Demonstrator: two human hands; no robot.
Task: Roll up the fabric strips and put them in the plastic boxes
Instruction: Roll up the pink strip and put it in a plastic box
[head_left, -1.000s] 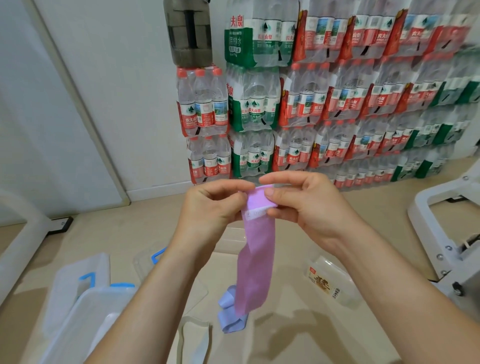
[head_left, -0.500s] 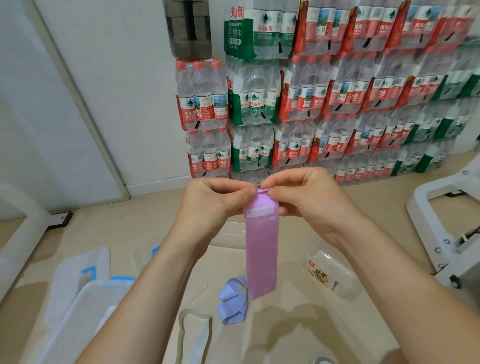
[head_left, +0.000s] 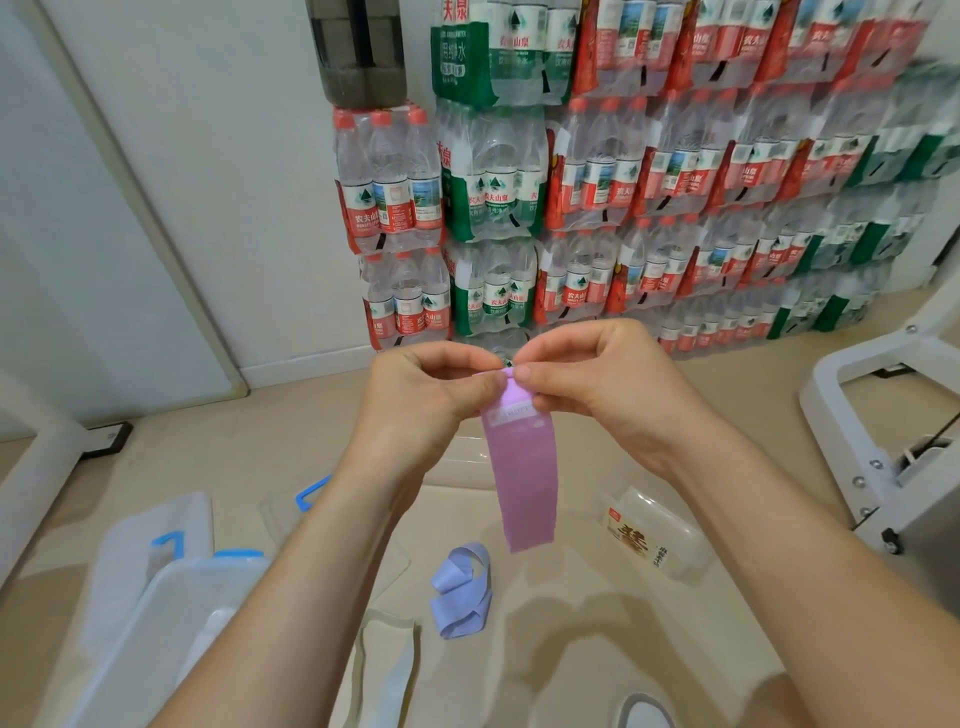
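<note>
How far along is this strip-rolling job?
Done: no rolled strip shows in the plastic box. In hand: pink strip, top in the grip of left hand and right hand, rest hanging unrolled. Left: lilac strip and pale strip, loose on the floor.

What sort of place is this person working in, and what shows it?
Probably a storeroom: shrink-wrapped packs of bottled water stacked high against the wall, and plastic boxes on the bare floor.

The pink fabric strip (head_left: 524, 483) is matt, finely woven cloth, like the lavender strip (head_left: 460, 597). The plastic box (head_left: 166, 618) is frosted, translucent plastic; the bottle packs (head_left: 675, 182) wear glossy clear film, and the floor (head_left: 597, 649) is smooth with a sheen.
</note>
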